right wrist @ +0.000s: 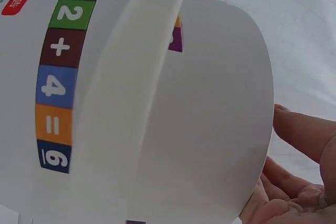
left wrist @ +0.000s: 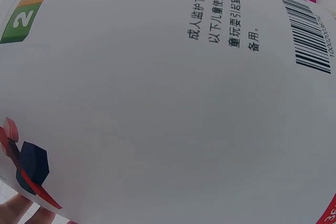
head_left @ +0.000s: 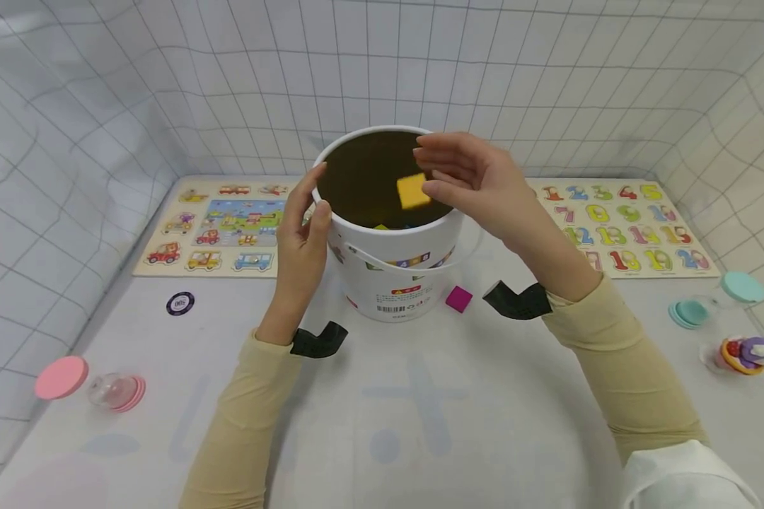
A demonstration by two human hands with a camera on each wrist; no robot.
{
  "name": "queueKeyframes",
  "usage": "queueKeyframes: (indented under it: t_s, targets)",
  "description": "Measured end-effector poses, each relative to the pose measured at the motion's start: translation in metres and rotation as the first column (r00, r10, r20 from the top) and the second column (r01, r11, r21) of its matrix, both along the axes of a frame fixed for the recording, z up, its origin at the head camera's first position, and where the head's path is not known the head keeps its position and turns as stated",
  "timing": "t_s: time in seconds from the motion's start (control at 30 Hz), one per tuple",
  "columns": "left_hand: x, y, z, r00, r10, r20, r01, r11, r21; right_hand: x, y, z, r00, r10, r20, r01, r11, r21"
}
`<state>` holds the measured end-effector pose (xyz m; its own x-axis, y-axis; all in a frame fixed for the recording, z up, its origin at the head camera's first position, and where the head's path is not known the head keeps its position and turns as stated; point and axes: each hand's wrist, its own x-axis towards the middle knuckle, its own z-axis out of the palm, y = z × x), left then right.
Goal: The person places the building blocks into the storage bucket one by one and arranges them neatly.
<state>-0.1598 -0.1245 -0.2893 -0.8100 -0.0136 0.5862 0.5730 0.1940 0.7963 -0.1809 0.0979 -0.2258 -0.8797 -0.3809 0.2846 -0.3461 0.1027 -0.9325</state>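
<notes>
A white bucket (head_left: 391,283) with a handle stands upright, with small coloured pieces partly visible inside. My left hand (head_left: 302,240) rests on the bucket's left side, thumb and index fingertip at the rim. Over the right part of the bucket's mouth is my right hand (head_left: 471,177), thumb and fingers apart. A blurred yellow cube (head_left: 414,191) is just off the thumb tip, inside the mouth; contact with the thumb cannot be told. The right wrist view shows the right thumb (right wrist: 302,132) beside the rim. A magenta cube (head_left: 459,299) lies right of the bucket.
Behind the bucket lie a vehicle puzzle board (head_left: 155,230) at left and a number puzzle board (head_left: 643,226) at right. A dark chip (head_left: 180,303), a pink lid (head_left: 61,377), a teal lid (head_left: 743,287) and small toy cups (head_left: 741,353) lie around the sides.
</notes>
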Motion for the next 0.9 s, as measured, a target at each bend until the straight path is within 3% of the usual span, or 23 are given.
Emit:
queueKeyframes:
  t_s: [0.1,0.2,0.3,0.37,0.5,0.7,0.8,0.9]
  targets:
    - [0.0,-0.001,-0.001,1.0,-0.002,0.007,0.002,1.0,0.004,0.008,-0.001,0.001,1.0,-0.01,-0.021,0.009,0.999,-0.031]
    - [0.0,-0.001,-0.003,1.0,-0.01,0.01,0.01,1.0,0.012,0.016,0.007,-0.008,0.998,-0.053,-0.037,0.048,0.992,-0.117]
    - [0.0,0.0,-0.003,1.0,-0.023,0.012,0.022,1.0,0.021,0.022,0.026,-0.032,0.991,-0.135,-0.026,0.128,0.974,-0.186]
    - [-0.001,0.0,-0.003,1.0,-0.024,0.002,0.024,1.0,0.013,0.025,0.042,-0.053,0.982,-0.186,0.02,0.186,0.969,-0.162]
    - [0.0,0.0,0.0,1.0,-0.005,-0.003,0.005,1.0,-0.006,0.026,0.067,-0.1,0.965,-0.217,0.149,0.214,0.976,0.033]
    - [0.001,0.0,0.0,1.0,0.006,0.008,-0.006,1.0,-0.005,0.028,0.081,-0.151,0.966,-0.128,0.226,0.058,0.954,0.293]
    - [0.0,0.0,0.0,1.0,0.005,0.011,-0.005,1.0,-0.003,0.029,0.078,-0.165,0.976,-0.062,0.21,-0.029,0.914,0.405]
    - [-0.001,0.0,0.001,1.0,0.004,0.002,-0.004,1.0,-0.008,0.03,0.07,-0.173,0.99,-0.034,0.135,-0.043,0.846,0.532]
